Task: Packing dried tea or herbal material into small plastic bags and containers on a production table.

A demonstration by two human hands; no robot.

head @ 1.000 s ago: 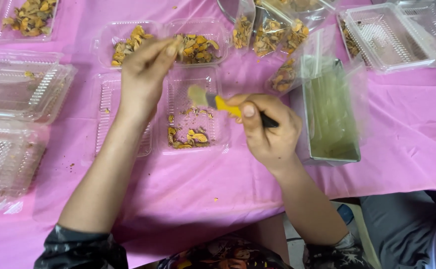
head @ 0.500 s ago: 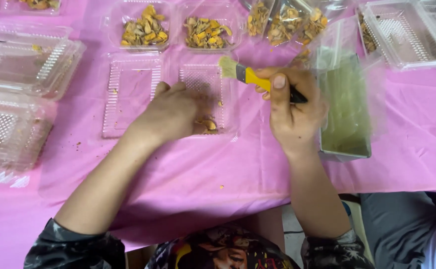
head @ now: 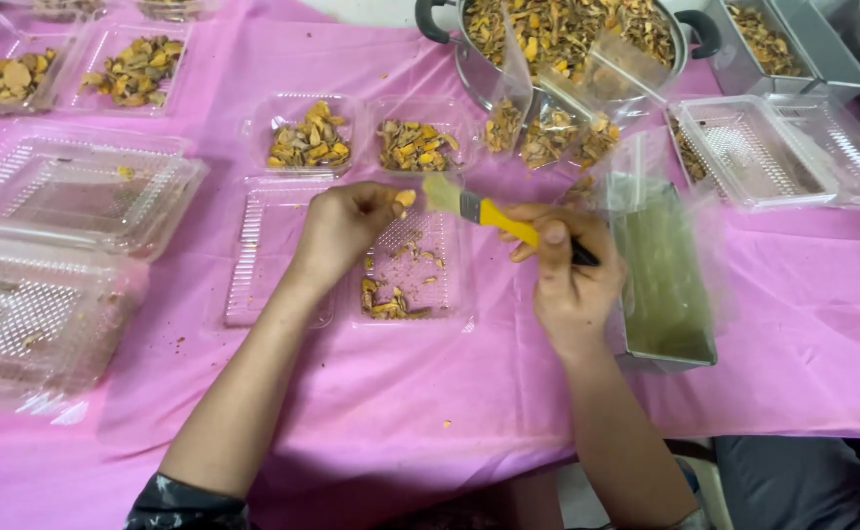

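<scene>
My left hand pinches a small yellow-orange food piece above an open clear plastic clamshell tray. A few similar pieces lie in the tray's right half. My right hand grips a paintbrush with a yellow handle; its pale green bristles almost touch the held piece. Just right of that hand stands a metal tin of greenish liquid.
A filled clamshell lies behind the open one. Stacks of clear trays sit at the left, more filled trays at the far left. A pot of pieces and metal containers stand at the back on the pink cloth.
My left hand has lifted from the tray with one piece pinched in its fingers. The brush has come down and left until its bristles meet the piece.
</scene>
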